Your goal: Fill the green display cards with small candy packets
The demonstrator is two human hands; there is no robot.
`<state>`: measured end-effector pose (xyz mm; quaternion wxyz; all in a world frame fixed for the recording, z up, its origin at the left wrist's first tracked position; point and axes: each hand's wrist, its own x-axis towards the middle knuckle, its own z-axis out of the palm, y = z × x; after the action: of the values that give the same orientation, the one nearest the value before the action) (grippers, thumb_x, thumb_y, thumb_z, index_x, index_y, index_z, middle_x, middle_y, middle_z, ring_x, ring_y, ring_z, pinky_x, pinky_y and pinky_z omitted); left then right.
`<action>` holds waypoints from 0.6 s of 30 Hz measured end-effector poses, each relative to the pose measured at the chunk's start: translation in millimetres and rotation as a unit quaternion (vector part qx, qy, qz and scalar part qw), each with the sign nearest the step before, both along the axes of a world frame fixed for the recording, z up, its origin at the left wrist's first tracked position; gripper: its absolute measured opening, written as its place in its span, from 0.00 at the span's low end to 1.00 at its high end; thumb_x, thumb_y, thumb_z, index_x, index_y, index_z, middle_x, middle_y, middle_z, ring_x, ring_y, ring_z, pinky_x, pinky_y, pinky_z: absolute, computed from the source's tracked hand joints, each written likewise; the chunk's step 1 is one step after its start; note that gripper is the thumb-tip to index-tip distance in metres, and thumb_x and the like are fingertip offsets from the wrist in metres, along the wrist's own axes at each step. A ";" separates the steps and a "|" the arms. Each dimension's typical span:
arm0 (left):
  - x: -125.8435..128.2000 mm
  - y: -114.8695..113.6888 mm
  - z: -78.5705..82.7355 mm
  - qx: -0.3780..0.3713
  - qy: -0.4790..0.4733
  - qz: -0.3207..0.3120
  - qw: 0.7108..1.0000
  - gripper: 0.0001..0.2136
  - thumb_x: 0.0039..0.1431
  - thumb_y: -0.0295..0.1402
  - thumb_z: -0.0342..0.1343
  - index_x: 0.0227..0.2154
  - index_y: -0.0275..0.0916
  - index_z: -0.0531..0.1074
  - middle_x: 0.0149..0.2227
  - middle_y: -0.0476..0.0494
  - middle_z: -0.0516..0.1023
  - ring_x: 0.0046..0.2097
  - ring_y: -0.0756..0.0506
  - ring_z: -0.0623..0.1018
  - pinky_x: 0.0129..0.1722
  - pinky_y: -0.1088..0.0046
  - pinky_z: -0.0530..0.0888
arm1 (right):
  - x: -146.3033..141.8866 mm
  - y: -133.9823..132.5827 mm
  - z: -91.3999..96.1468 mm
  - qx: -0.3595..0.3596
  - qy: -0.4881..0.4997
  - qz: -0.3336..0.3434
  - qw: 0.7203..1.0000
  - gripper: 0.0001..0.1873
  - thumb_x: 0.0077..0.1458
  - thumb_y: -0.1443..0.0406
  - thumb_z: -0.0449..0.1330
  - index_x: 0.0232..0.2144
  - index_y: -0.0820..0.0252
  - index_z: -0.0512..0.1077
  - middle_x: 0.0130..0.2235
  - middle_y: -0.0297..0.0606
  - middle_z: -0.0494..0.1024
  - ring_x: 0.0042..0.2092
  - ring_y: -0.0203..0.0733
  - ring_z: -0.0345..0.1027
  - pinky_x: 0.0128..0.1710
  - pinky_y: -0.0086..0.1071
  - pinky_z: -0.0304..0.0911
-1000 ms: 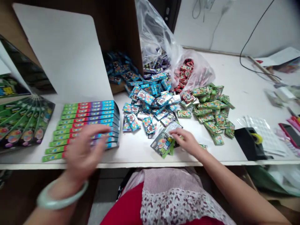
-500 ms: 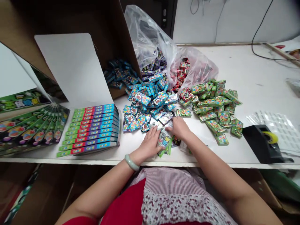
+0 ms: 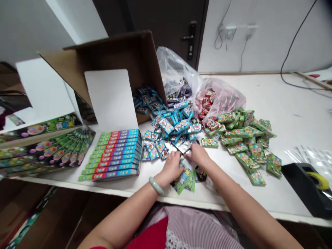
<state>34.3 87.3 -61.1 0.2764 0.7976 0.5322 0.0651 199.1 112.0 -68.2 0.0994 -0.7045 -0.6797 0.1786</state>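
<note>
My left hand (image 3: 172, 168), with a pale green bangle at its wrist, bends over a stack of flat green printed sachets (image 3: 183, 179). Its thumb presses the top sachet and its fingers curl at the far edge. Close on the right, my right hand (image 3: 199, 157) is closed, thumb toward the left hand; what its fingertips grip is hidden. A dark sachet (image 3: 201, 174) lies below my right wrist. Just beyond both hands is a heap of small blue candy packs (image 3: 166, 126), and a single green pack (image 3: 209, 142) lies past my right hand.
Multicoloured display boxes (image 3: 114, 155) stand in a row on the left, beside fanned printed cards (image 3: 59, 148). Behind is an open carton (image 3: 149, 52). Clear bags (image 3: 225, 95) hold red and purple packs. Right are piled green packs (image 3: 249, 145) and a tape dispenser (image 3: 303, 186).
The view has tilted up, so the door handle and wall socket now show. Both hands stay at the green sachets, and more of the sachets shows below my left hand.
</note>
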 end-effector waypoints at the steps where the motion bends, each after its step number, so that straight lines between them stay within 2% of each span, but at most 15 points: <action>1: -0.4 0.4 0.9 0.000 0.000 0.002 1.000 0.24 0.46 0.29 0.64 0.47 0.37 0.62 0.50 0.37 0.65 0.55 0.37 0.64 0.55 0.61 0.63 | -1.4 3.5 0.4 0.013 0.009 -0.006 1.000 0.14 0.51 0.60 0.63 0.36 0.64 0.71 0.41 0.51 0.77 0.44 0.51 0.71 0.41 0.36 0.63; 6: -2.5 5.0 2.0 -0.013 0.004 0.026 1.000 0.23 0.43 0.30 0.66 0.42 0.38 0.64 0.48 0.39 0.68 0.51 0.38 0.67 0.51 0.64 0.65 | 0.2 17.9 -4.7 0.083 0.096 -0.037 0.991 0.06 0.50 0.65 0.63 0.32 0.59 0.70 0.35 0.45 0.78 0.39 0.49 0.73 0.38 0.36 0.64; 9: -2.9 6.2 1.8 -0.026 0.005 0.041 0.999 0.22 0.44 0.29 0.66 0.42 0.36 0.65 0.48 0.37 0.69 0.51 0.38 0.68 0.51 0.65 0.65 | -1.9 23.5 -12.0 0.113 0.188 -0.052 0.974 0.06 0.54 0.66 0.58 0.37 0.58 0.68 0.36 0.44 0.78 0.37 0.48 0.74 0.35 0.37 0.67; 12: -1.5 3.4 1.6 -0.036 0.005 0.055 0.998 0.21 0.45 0.28 0.64 0.43 0.35 0.65 0.48 0.35 0.69 0.51 0.37 0.67 0.52 0.64 0.65 | -16.9 34.0 -14.9 0.129 0.280 -0.049 0.950 0.12 0.60 0.64 0.51 0.45 0.60 0.65 0.40 0.47 0.77 0.39 0.45 0.75 0.34 0.36 0.71; 15: 0.6 -1.4 1.1 -0.036 0.006 0.070 0.997 0.22 0.47 0.26 0.62 0.46 0.33 0.64 0.50 0.33 0.67 0.53 0.37 0.66 0.54 0.64 0.64 | -42.5 54.1 -6.1 0.142 0.333 -0.019 0.932 0.19 0.60 0.64 0.48 0.53 0.62 0.61 0.47 0.50 0.75 0.47 0.45 0.73 0.41 0.37 0.71; 18: 1.6 -3.8 -0.2 -0.032 0.005 0.078 0.996 0.21 0.47 0.25 0.61 0.46 0.34 0.65 0.50 0.34 0.68 0.54 0.37 0.66 0.54 0.64 0.64 | -67.2 79.5 15.5 0.139 0.345 0.055 0.927 0.25 0.55 0.68 0.54 0.56 0.60 0.62 0.54 0.49 0.72 0.56 0.46 0.66 0.51 0.41 0.66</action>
<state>35.9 83.5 -61.3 0.2928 0.7448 0.5960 0.0656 131.9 191.5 -52.7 0.4149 -0.5402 -0.6586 0.3199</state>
